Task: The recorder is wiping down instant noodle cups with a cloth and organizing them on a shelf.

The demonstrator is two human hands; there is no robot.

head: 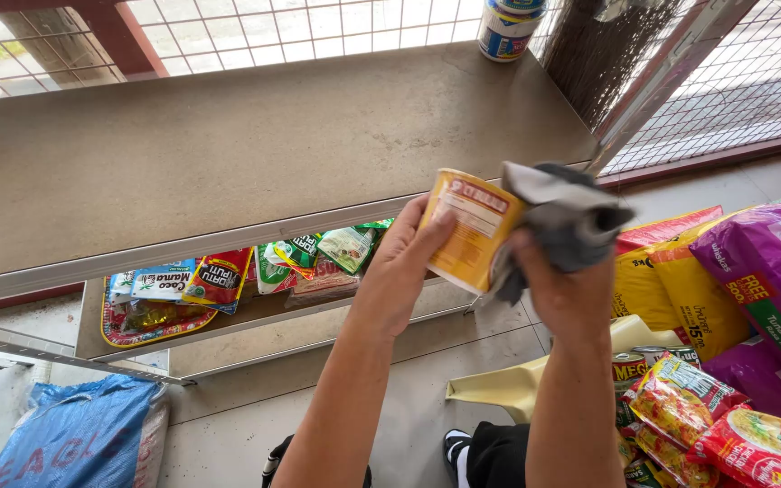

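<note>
1. The left hand point(409, 258) holds a yellow-orange cylindrical can with a paper label point(474, 230); its grip is wrapped around the can's lower side, thumb lying across the label.
2. The can is tilted, its rim pointing up and away, and hangs in the air just in front of the front edge of the bare brown worktop point(228, 145).
3. The right hand point(560, 285) has its grip bunched around a crumpled grey cloth point(567, 217), which is pressed against the can's right side and upper end.
4. Below the worktop, a lower shelf point(318, 330) carries a row of small colourful sachets and packets point(228, 276), to the left of the can and beneath it.
5. At the back edge of the worktop, well apart from the can, stands a blue-and-white round container point(506, 27) against a wire mesh wall point(318, 27).
6. Right of the can, on the floor, lie large purple sacks point(770, 271) and yellow sacks point(671, 280), with red and yellow noodle packets point(725, 425) nearer the person.
7. Far down to the left of the can, a blue woven sack point(79, 434) rests on the floor.
</note>
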